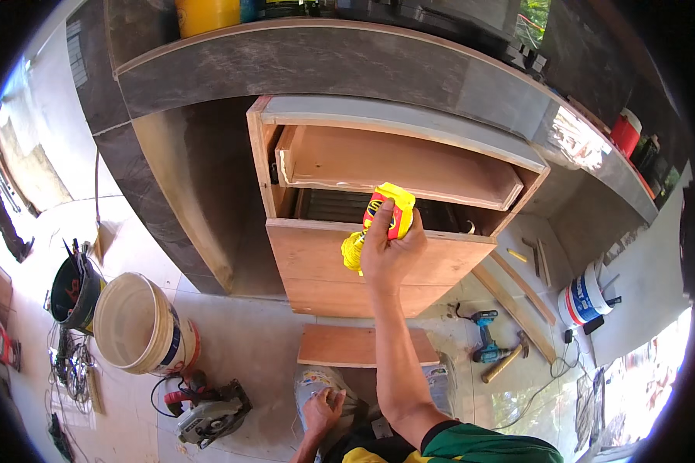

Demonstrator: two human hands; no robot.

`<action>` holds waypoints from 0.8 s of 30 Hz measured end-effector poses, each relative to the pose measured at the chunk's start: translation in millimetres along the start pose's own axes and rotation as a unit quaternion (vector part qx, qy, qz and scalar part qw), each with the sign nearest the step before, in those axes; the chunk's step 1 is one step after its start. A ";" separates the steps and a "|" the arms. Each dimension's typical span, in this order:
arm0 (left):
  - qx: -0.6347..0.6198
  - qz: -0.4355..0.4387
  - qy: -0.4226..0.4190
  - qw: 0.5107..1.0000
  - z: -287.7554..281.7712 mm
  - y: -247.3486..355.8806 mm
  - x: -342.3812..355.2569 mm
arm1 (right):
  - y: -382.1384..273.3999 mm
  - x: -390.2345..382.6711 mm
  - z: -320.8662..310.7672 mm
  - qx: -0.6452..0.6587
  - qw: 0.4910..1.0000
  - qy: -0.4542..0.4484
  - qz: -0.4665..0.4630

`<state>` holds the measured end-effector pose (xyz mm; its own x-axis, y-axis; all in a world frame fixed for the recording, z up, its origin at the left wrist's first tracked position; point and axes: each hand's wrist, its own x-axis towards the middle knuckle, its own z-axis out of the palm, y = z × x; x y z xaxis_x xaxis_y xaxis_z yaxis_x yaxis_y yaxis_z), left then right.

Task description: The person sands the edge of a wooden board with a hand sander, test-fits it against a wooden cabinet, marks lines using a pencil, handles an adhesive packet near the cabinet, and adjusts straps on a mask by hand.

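My right hand (391,245) is raised before the wooden cabinet (340,266), gripping a soft yellow-and-red packet (398,208). A crumpled yellow part of the packet hangs out on the left of the fist. Behind it, the upper drawer (394,158) is pulled partly out and has no front panel. White smears show along its left and front edges. My left hand (323,409) rests low by my left knee, fingers curled; whatever they hold, if anything, is hidden. A narrow wooden board (355,345) lies level just beyond my knees.
On the left floor stand a white bucket (135,324), a black tool bucket (77,293) and a circular saw (212,413). A cordless drill (486,337), a hammer (504,363), wooden strips (517,312) and another bucket (583,301) are at right. A tiled counter (301,65) overhangs the cabinet.
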<state>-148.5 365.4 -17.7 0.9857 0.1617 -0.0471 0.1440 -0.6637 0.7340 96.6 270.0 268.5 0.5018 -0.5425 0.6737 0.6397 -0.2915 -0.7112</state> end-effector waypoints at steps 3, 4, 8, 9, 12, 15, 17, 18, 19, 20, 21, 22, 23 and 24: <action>-0.001 0.002 -0.006 1.000 -2.6 2.7 -0.8 | 2.1 2.4 -6.5 -0.033 0.999 0.012 -0.011; 0.000 0.003 -0.007 1.000 -3.1 3.9 -0.9 | 0.8 3.7 -8.9 -0.029 0.999 0.016 -0.005; 0.003 0.007 -0.012 1.000 -3.2 5.5 -1.0 | 2.9 8.7 -18.7 -0.045 0.998 0.031 -0.017; 0.006 0.009 -0.010 1.000 -3.0 5.2 -1.0 | 3.8 10.8 -21.6 -0.045 0.998 0.034 -0.017; 0.008 -0.001 -0.029 1.000 -2.3 4.6 -0.3 | 5.9 16.0 -30.5 -0.076 0.996 0.032 -0.017; 0.009 0.004 -0.006 1.000 2.0 1.2 -0.5 | 7.3 19.7 -35.9 -0.070 0.996 0.045 -0.020; 0.011 0.008 -0.002 1.000 4.1 -0.9 -1.1 | 5.8 22.4 -40.0 -0.062 0.997 0.045 0.005; 0.013 0.010 0.002 1.000 4.9 -2.1 -1.4 | 6.7 23.4 -42.2 -0.062 0.997 0.047 0.005; 0.014 0.011 0.001 1.000 5.7 -3.0 -1.3 | 8.1 24.9 -44.4 -0.072 0.996 0.047 0.003; 0.014 0.016 0.004 1.000 6.3 -3.8 -1.1 | 9.2 26.2 -46.3 -0.081 0.996 0.047 0.000; 0.013 0.020 0.007 1.000 6.6 -4.3 -1.0 | 9.5 27.3 -47.8 -0.081 0.996 0.048 0.000; 0.014 0.021 0.006 1.000 6.4 -3.5 -0.6 | 10.5 28.3 -49.5 -0.075 0.996 0.054 0.002; 0.012 0.022 0.004 1.000 5.9 -2.5 -0.3 | 11.5 29.3 -51.1 -0.069 0.996 0.060 0.003; 0.009 0.023 0.002 1.000 5.2 -1.1 0.1 | 12.6 31.0 -52.5 -0.070 0.996 0.062 0.003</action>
<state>-148.1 362.4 -22.1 0.9908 0.1347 -0.0109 0.1009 -0.6836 0.7228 89.7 208.2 269.9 0.4246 -0.6347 0.6457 0.5457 -0.3896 -0.7419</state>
